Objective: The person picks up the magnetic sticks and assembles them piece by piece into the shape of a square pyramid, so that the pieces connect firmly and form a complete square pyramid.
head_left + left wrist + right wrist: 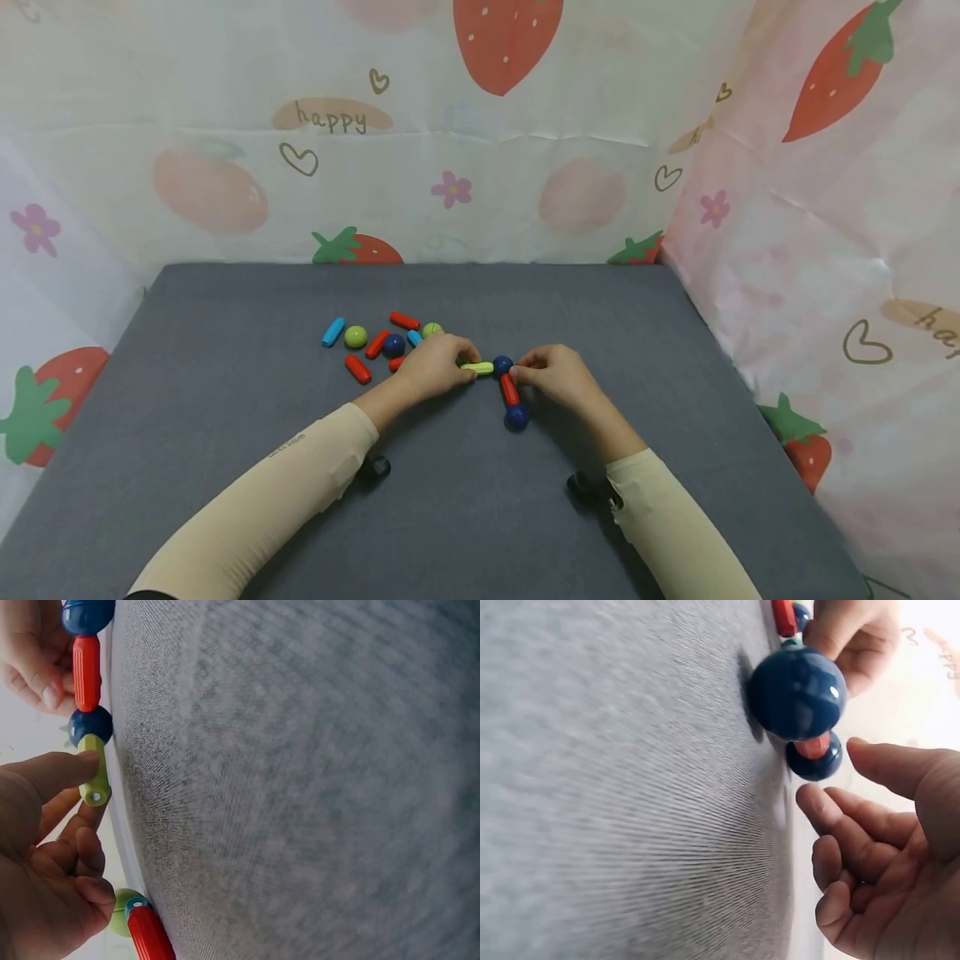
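My left hand (437, 367) pinches a yellow-green rod (94, 776) between thumb and fingers. One end of that rod meets a dark blue ball (503, 365). From this ball a red rod (510, 390) runs toward the near side, with a second dark blue ball (516, 417) on its other end. Close by the first ball is my right hand (558, 375); in the right wrist view its thumb and forefinger stand apart around a gap beside the ball, gripping nothing.
Left of my left hand lies a loose group: a blue rod (333, 332), a green ball (356, 337), a dark blue ball (393, 345) and several red rods (357, 369). Another green ball (432, 330) is partly behind the hand. Grey cloth (450, 517) covers the table.
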{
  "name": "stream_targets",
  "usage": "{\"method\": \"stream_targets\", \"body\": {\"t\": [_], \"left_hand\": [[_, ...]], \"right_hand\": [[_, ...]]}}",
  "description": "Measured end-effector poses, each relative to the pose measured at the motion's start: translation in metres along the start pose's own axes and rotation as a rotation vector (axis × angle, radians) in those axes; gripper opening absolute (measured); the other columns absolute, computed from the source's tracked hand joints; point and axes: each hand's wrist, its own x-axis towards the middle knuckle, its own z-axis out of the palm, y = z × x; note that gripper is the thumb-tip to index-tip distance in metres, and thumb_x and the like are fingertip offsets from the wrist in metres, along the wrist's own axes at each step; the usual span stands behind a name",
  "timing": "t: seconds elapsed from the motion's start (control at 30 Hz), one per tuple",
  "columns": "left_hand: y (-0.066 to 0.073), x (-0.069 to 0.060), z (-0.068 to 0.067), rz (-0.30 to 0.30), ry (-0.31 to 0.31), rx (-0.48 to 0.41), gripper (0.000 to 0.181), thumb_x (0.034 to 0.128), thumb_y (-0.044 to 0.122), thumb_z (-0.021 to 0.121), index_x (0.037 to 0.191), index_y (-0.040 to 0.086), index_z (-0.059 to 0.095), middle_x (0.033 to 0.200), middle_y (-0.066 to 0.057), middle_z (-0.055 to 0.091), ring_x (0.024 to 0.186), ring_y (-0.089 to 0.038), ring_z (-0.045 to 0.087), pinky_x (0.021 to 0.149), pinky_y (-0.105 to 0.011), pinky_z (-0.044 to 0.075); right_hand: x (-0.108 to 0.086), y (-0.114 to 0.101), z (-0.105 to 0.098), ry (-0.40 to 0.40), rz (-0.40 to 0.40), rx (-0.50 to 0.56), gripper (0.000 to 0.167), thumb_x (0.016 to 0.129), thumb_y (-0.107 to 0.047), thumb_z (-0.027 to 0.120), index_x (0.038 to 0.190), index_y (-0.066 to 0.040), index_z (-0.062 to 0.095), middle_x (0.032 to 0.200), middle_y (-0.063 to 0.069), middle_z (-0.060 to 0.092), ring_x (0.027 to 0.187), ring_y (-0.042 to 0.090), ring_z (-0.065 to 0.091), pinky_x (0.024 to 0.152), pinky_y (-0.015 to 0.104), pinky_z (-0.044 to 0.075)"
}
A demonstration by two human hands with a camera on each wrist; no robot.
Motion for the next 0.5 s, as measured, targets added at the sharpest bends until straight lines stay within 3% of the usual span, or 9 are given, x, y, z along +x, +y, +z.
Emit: {"method": "stream_targets", "body": {"t": [0.23, 0.5], "left_hand": [[0.000, 0.000, 0.000, 0.007, 0.004, 0.004, 0.016, 0.0917, 0.024, 0.079, 0.107, 0.018, 0.078, 0.101, 0.004, 0.075, 0.092, -0.015, 0.062, 0.086, -0.036, 0.052], [-0.001, 0.001, 0.002, 0.005, 0.003, 0.009, 0.016, 0.0917, 0.024, 0.079, 0.107, 0.020, 0.078, 0.101, 0.005, 0.075, 0.093, -0.015, 0.060, 0.085, -0.036, 0.051]], "right_hand": [[0.011, -0.001, 0.001, -0.009, -0.056, 0.000, 0.036, 0.095, -0.039, 0.074, 0.122, -0.014, 0.073, 0.112, 0.003, 0.075, 0.100, 0.021, 0.068, 0.088, 0.043, 0.055], [0.015, 0.000, 0.007, -0.046, -0.107, 0.037, 0.034, 0.097, -0.032, 0.073, 0.126, -0.015, 0.072, 0.122, 0.005, 0.072, 0.110, 0.022, 0.067, 0.093, 0.044, 0.054]]}}
